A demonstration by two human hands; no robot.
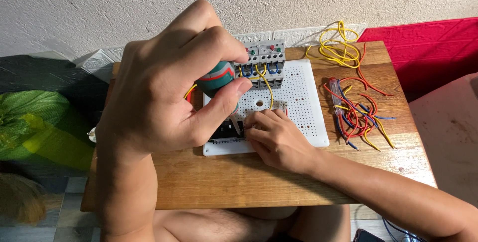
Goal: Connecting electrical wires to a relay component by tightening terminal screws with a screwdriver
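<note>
the left hand is gripping a green-handled screwdriver, driving its tip into a black component at the near left corner of the white perforated board. the right hand is pinching beside it. grey breakers at the far edge are already wired; loose wires are lying unused near the bench's right edge.

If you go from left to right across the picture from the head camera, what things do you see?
Green bag → left hand gripping a green-handled screwdriver → right hand on the white perforated board → loose red, blue and yellow wires → red cloth.
</note>
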